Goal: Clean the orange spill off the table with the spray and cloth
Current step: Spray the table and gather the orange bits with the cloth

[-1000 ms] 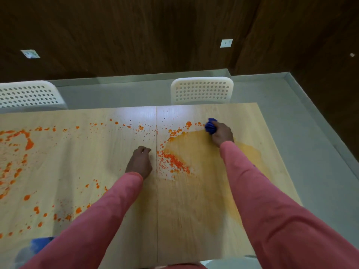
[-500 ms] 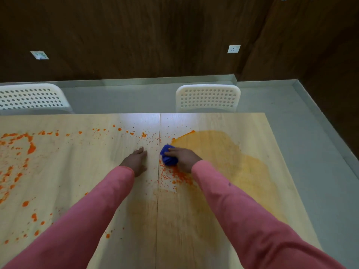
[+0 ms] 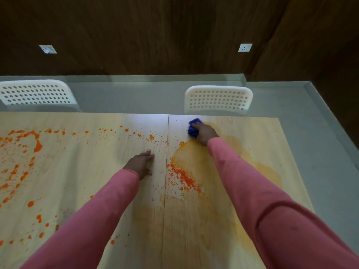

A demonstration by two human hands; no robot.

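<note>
Our blue cloth (image 3: 193, 129) now sits at the table's (image 3: 258, 133) far edge, about one o'clock from centre, bunched in our right hand (image 3: 205, 133); half a second ago it was near the seam beside the left hand. That sweep has thinned the right half to a pale orange smear (image 3: 250, 162), though grit (image 3: 182, 177) remains. Our left hand (image 3: 141, 164) rests flat, fingers straight. Heavy splatter (image 3: 37, 146) at nine o'clock is untouched.

Pale wooden bench (image 3: 194, 239), split by a centre seam. Strewn with orange spill (image 3: 182, 177) droplets across the left half; smeared yellowish film to the right. Blue cloth (image 3: 193, 131) near the far edge.
</note>
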